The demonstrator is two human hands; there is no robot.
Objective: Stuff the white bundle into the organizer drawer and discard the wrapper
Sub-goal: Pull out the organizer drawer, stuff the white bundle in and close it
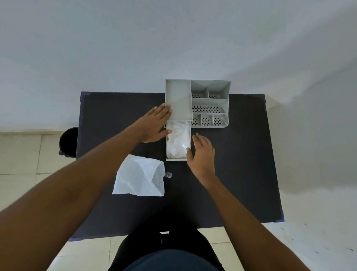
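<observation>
- White bundle [179, 140]: lies inside the pulled-out drawer [167, 150], filling it.
- Organizer [209, 102]: grey, at the table's [236, 173] far edge.
- Left hand [155, 124]: flat, fingers spread, against the organizer's and drawer's left side, gripping nothing.
- Right hand [202, 152]: loose, touching the drawer's right wall.
- Wrapper [139, 177]: empty, mid-table, left of the drawer.
- Black bin [68, 142]: on the floor beyond the table's left edge.

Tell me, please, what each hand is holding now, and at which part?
Nothing is lifted. The left hand lies flat against the drawer's left wall. The right hand touches its right front corner. The wrapper lies untouched.
</observation>
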